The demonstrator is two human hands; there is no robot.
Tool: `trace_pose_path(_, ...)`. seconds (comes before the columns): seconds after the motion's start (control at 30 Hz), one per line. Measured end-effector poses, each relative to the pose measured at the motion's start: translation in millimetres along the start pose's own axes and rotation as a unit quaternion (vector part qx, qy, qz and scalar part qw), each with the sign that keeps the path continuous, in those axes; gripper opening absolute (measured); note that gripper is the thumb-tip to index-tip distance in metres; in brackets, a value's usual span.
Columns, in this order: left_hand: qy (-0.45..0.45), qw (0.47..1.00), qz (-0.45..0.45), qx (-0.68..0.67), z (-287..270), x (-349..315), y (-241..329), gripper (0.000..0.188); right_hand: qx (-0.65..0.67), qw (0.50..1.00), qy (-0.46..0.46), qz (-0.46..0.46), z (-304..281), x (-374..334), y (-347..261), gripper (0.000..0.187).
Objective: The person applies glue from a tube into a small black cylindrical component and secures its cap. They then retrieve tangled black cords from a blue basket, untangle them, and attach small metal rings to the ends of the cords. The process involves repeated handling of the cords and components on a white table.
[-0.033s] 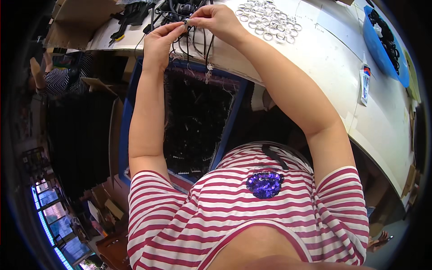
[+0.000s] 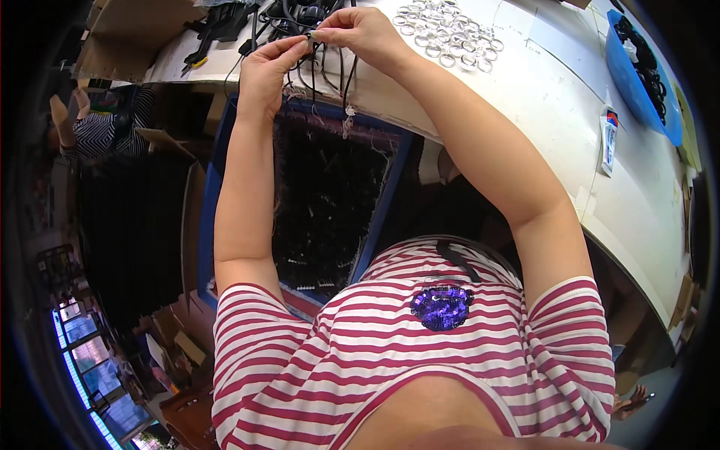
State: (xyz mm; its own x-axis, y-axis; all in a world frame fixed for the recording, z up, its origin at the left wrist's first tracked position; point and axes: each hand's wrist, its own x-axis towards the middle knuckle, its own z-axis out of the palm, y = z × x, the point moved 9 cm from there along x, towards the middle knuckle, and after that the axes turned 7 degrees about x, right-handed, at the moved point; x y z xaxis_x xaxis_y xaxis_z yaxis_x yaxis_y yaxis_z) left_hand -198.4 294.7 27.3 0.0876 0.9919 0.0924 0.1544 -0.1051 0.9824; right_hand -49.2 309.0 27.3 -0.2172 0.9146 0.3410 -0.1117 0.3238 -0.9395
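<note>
At the table's near edge my left hand (image 2: 262, 75) and my right hand (image 2: 360, 37) meet, fingertips almost touching. Both are closed in a pinch on a small dark piece (image 2: 310, 37), too small to name. A tangled pile of black cords (image 2: 300, 16) lies just beyond my fingers. Some loose cord ends (image 2: 346, 79) hang over the edge below them. To the right of my right hand, many clear and silvery rings (image 2: 448, 34) are spread on the white table (image 2: 540, 105).
Yellow-tipped black cutters (image 2: 196, 61) lie left, beside a cardboard box (image 2: 139, 37). At right are a glue tube (image 2: 608, 142) and a blue basin (image 2: 670, 124) of black pieces. A blue-framed tray (image 2: 394, 191) sits below the edge. Another person (image 2: 97, 133) is far left.
</note>
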Motion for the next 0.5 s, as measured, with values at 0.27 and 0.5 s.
trace_pose_path(0.27, -0.082, 0.987, -0.074, -0.116, 3, 7, -22, 0.02, 0.164, 0.97, -0.056, 0.168, 14, 0, 30, 0.019)
trace_pose_path(0.5, -0.003, 0.998, -0.043, -0.04, -8, 7, -13, 0.019, 0.059, 0.992, -0.014, 0.112, 12, -6, 18, 0.021)
